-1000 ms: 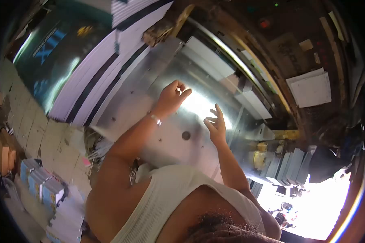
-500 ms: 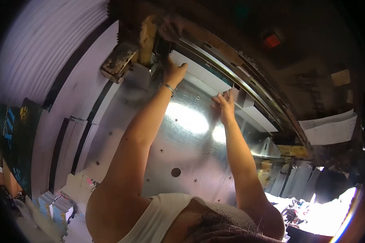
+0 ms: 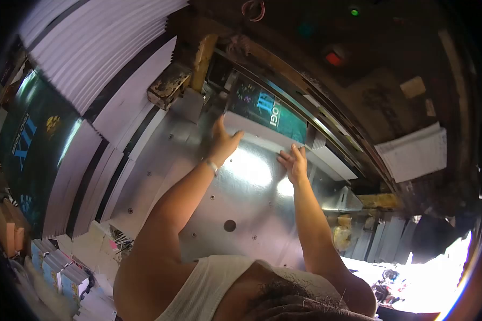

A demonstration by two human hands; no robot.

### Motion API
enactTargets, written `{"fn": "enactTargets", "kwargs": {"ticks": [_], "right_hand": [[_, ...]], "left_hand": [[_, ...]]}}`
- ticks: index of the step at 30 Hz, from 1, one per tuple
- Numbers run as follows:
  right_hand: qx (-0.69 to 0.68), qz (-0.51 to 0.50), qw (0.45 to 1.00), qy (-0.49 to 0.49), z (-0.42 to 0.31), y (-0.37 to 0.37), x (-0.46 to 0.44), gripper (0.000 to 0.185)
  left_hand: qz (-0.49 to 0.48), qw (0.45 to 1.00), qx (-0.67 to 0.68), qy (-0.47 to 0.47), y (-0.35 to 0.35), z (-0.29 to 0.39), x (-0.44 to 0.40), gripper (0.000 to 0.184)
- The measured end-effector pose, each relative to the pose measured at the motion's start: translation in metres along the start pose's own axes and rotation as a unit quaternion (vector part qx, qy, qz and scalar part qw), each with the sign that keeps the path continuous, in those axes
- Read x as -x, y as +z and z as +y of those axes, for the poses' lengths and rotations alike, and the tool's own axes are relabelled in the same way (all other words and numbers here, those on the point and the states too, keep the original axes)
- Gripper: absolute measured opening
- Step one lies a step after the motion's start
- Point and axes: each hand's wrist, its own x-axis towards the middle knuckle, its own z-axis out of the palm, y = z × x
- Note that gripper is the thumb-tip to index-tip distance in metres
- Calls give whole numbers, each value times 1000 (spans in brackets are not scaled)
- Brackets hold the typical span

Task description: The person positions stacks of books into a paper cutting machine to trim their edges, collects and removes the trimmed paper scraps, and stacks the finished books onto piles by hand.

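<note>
A stack of books with a teal cover [image 3: 284, 119] lies at the back of the metal table [image 3: 235, 206], its pale edges facing me. My left hand [image 3: 224, 142] grips the left end of this stack, thumb apart along the front edge. At the right front corner my right hand [image 3: 295, 163] touches the stack, its fingers partly bent round the corner. The bracelet sits on my left wrist.
Tall stacks of dark-covered books [image 3: 29, 144] stand at the left. A worn block [image 3: 168, 85] is at the back left. White sheets [image 3: 415, 152] hang on the machine front at right. More book stacks [image 3: 61, 270] lie at lower left.
Both hands first reached forward to the stack under the machine's bar. Since then, hands and stack have come back toward me, and more of the teal cover shows.
</note>
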Motion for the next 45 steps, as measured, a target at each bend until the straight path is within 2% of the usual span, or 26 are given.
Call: {"fn": "enactTargets", "kwargs": {"ticks": [2,3,4,5,6,8,9,11,12,14,15,16,17,18,20,23,24,26,29,30,32,36,38,41,45], "right_hand": [[-34,-14,999,3,12,-21,28,63],[-25,-20,999,-12,12,-16,56,79],[-50,27,998,-5,19,-12,83,87],[-75,76,994,3,28,-9,110,95],[-111,77,991,16,38,-9,138,100],[-136,61,987,56,55,-13,187,92],[-147,43,986,66,60,-13,209,90],[-156,69,981,88,69,-13,241,81],[-161,81,978,101,73,-14,257,78],[-135,37,986,90,75,-17,279,73],[-120,12,989,85,73,-18,289,71],[-73,44,991,106,69,-19,299,72],[-80,30,990,108,70,-27,303,70],[-85,15,990,113,69,-40,305,69],[-84,-29,989,120,58,-56,315,69],[26,162,986,15,65,-83,304,70],[164,152,974,-48,50,-70,307,71],[423,120,883,-165,5,-23,335,74],[611,-10,766,-198,-9,10,357,78],[645,-19,738,-198,-4,15,361,79],[710,-44,676,-195,6,20,371,80],[759,-3,637,-136,7,34,382,90],[780,11,615,-118,14,32,384,97],[782,40,601,-160,29,29,385,101],[777,39,608,-161,34,24,382,100]], "left_hand": [[-80,991,78,-68,-20,-12,50,88],[-122,980,107,-112,-33,-12,76,88],[-171,963,120,-172,-56,12,105,87],[-181,962,103,-175,-71,21,127,87],[-192,961,86,-178,-85,29,149,87],[-130,990,-4,-57,-107,30,179,86],[-113,993,-11,-29,-118,29,185,83],[-76,996,-22,30,-136,26,182,77],[-85,991,-74,72,-144,23,176,74],[-100,968,-172,154,-153,24,172,70],[-194,957,-179,118,-158,29,181,72],[-282,938,-185,81,-164,36,188,77],[-366,910,-188,44,-169,44,194,83],[-386,899,-188,86,-162,28,214,84],[-397,898,-178,64,-167,23,247,84],[-429,890,-151,41,-169,34,289,86],[-435,885,-156,51,-163,28,305,88],[-452,875,-171,38,-149,12,336,87],[-470,858,-196,71,-137,34,366,94],[-480,857,-177,57,-136,50,370,101],[-485,852,-176,94,-122,50,381,102],[-529,807,-213,152,-108,54,388,99],[-519,809,-210,178,-104,48,391,93],[-498,814,-216,207,-98,37,398,89],[-480,823,-206,223,-97,24,399,86]]}}
